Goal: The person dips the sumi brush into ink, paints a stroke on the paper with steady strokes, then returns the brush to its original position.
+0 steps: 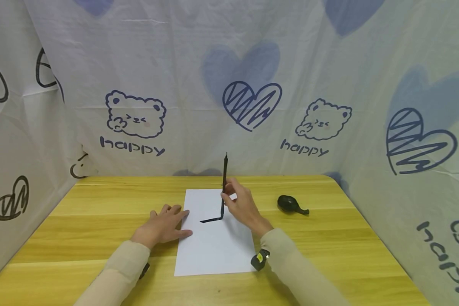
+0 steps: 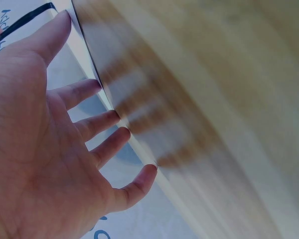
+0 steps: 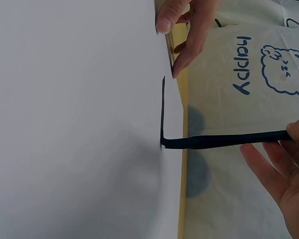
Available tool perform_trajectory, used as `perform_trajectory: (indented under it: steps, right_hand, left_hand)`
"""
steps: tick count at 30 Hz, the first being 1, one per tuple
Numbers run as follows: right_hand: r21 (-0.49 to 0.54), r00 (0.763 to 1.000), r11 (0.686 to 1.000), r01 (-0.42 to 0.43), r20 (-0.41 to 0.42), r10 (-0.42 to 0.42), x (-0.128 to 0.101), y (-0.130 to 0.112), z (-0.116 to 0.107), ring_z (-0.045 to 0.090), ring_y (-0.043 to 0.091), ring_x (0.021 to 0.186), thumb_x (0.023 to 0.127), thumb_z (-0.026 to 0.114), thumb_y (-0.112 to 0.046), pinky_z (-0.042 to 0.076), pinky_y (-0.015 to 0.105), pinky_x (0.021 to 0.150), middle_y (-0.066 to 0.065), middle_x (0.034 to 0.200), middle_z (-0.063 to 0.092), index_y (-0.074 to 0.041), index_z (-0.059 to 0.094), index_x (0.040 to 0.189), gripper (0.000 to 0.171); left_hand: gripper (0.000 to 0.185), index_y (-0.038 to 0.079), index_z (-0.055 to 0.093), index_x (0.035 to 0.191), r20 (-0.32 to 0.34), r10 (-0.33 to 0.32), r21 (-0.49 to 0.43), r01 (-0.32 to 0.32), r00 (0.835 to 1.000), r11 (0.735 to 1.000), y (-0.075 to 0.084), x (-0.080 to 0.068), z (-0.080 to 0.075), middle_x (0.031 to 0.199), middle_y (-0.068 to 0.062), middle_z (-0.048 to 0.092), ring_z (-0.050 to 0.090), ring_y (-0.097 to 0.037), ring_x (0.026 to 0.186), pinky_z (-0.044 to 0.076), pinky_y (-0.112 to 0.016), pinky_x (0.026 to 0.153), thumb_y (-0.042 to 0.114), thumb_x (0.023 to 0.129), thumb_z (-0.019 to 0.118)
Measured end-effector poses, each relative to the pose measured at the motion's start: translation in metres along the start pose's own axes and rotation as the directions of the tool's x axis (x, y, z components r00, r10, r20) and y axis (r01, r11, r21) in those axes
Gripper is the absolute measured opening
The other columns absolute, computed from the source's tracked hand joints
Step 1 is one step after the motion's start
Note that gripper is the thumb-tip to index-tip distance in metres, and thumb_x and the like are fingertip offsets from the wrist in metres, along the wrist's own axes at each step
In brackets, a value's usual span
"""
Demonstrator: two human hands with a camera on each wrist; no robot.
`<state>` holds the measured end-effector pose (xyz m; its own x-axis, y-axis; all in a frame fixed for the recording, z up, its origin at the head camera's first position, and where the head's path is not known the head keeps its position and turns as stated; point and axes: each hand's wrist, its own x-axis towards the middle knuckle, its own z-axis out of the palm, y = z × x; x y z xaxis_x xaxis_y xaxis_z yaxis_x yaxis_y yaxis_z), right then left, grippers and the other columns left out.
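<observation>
Much of the left wrist view is smeared: the wooden surface point(image 2: 229, 99) streaks across it, and only the left hand point(image 2: 45, 149) with its spread fingers is sharp. The right wrist view cuts the right hand point(image 3: 289, 174) off at the frame edge, so only a few fingers and part of the palm show, and the point where they meet the brush point(image 3: 224, 140) is hard to make out there.

From the head view, the white paper point(image 1: 214, 242) lies at the middle of the surface point(image 1: 99, 212). The right hand point(image 1: 242, 206) pinches the black brush point(image 1: 224, 182) between thumb and fingertips, a narrow grip round the shaft, which stands nearly upright with its tip on the paper. A black stroke point(image 1: 211, 220) runs from the tip toward 9 o'clock. The left hand point(image 1: 164, 225) rests flat at the paper's 9 o'clock edge, fingers straight and spread, its grip wide and holding nothing, fingertips overlapping the sheet.

At 3 o'clock from the paper, well apart from it, a small dark object point(image 1: 290, 204) lies on the surface; whether it contains anything cannot be told. Printed cloth point(image 1: 229, 106) walls the surface on three sides.
</observation>
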<state>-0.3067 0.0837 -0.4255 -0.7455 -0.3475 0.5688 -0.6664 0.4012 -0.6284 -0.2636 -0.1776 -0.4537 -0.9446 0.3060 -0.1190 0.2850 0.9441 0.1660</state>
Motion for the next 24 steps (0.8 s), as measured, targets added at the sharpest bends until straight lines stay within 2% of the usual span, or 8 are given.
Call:
perform_trajectory:
  steps: [13, 20, 24]
  right_hand:
    - [-0.048, 1.0, 0.999, -0.001, 0.001, 0.001, 0.001, 0.004, -0.007, 0.071, 0.025, 0.089, 0.097, 0.066, 0.0, 0.057, 0.022, 0.066, 0.013, 0.092, 0.071, -0.003, 0.059, 0.118, 0.023]
    - [-0.075, 0.999, 0.996, 0.038, -0.006, -0.038, 0.0, 0.005, -0.009, 0.07, 0.024, 0.087, 0.096, 0.066, 0.001, 0.059, 0.026, 0.065, 0.012, 0.091, 0.071, -0.003, 0.059, 0.117, 0.023]
    - [-0.076, 1.0, 0.997, 0.003, 0.015, -0.002, 0.0, 0.004, -0.012, 0.07, 0.025, 0.09, 0.097, 0.066, 0.0, 0.059, 0.027, 0.068, 0.012, 0.094, 0.071, -0.003, 0.059, 0.119, 0.023]
  left_hand:
    - [0.076, 0.014, 0.051, 0.153, -0.004, -0.001, 0.003, 0.001, 1.0, 1.0, 0.0, 0.0, 0.0, 0.161, -0.02, 0.042, 0.039, -0.047, 0.144, 0.03, -0.081, 0.106, 0.062, 0.095, 0.063]
    - [0.077, 0.015, 0.05, 0.153, -0.002, -0.004, 0.0, 0.004, 1.0, 1.0, 0.0, 0.0, 0.0, 0.161, -0.02, 0.042, 0.039, -0.047, 0.145, 0.03, -0.08, 0.106, 0.062, 0.094, 0.064]
    - [0.077, 0.015, 0.05, 0.153, -0.002, -0.003, -0.004, 0.003, 1.0, 1.0, 0.0, 0.0, 0.0, 0.161, -0.02, 0.042, 0.039, -0.047, 0.145, 0.031, -0.08, 0.106, 0.062, 0.094, 0.064]
